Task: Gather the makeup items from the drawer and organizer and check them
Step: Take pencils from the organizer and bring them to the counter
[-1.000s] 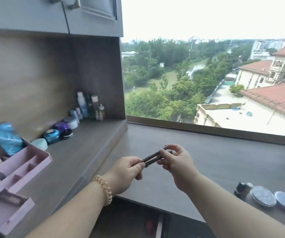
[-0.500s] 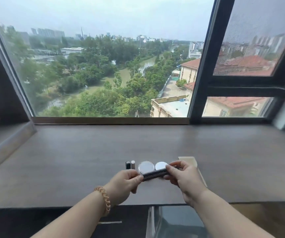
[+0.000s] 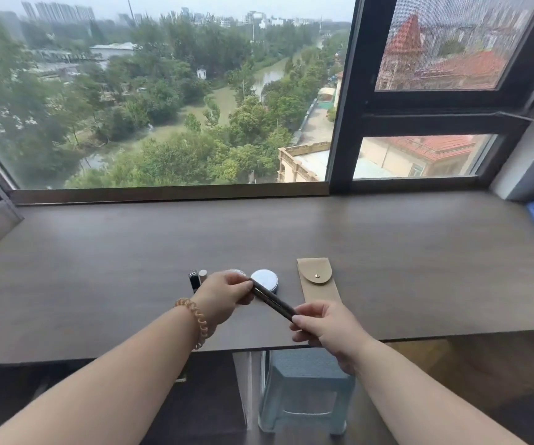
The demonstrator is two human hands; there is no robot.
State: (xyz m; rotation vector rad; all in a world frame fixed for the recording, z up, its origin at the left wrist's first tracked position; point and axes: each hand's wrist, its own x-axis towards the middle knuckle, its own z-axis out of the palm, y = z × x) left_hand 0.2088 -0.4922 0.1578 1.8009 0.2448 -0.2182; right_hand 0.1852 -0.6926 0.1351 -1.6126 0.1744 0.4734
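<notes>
The left hand pinches one end of a dark makeup pencil, and the right hand grips the other end — the pencil slants between them, held above the desk. Just behind the left hand lie a round silver compact, a second one mostly hidden by the fingers, a black lipstick tube and a pale tube beside it. To the right lies a tan snap pouch. A blue stool stands under the desk edge.

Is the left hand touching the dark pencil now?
Touching. The head view shows the left hand pinching the upper end of the dark pencil with its fingertips.
</notes>
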